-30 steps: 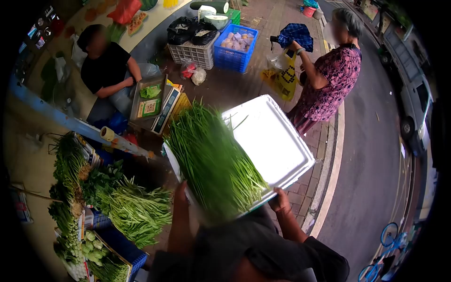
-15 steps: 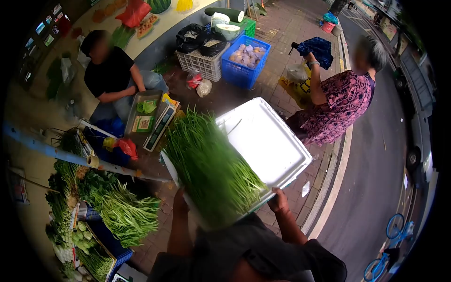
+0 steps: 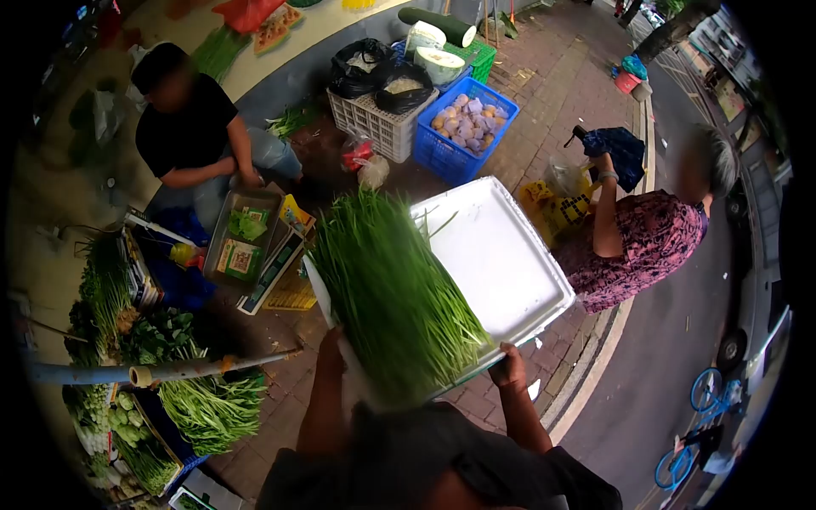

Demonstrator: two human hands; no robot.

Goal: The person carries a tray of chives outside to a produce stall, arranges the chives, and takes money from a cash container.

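A white foam box (image 3: 501, 255) is held up in front of my body, tilted a little. Long green chives (image 3: 395, 293) fill its left part, and their middle looks blurred; the right part shows bare white foam. My right hand (image 3: 508, 367) grips the near right edge, fingers wrapped round the rim. At the near left side, my left hand (image 3: 331, 350) is closed on the box's edge, its fingers partly hidden by the box.
A seated person (image 3: 191, 127) is behind a scale tray (image 3: 223, 276) at the left. Vegetables (image 3: 212, 412) lie lower left, under a blue pole (image 3: 85, 374). A blue crate (image 3: 438, 159) stands ahead. Another person (image 3: 646, 246) with bags stands right, beside the kerb (image 3: 616, 340).
The view has turned left, so the stall, crates and standing person sit differently in it. The standing person appears farther right. Both my hands still hold the box, which has barely shifted in view.
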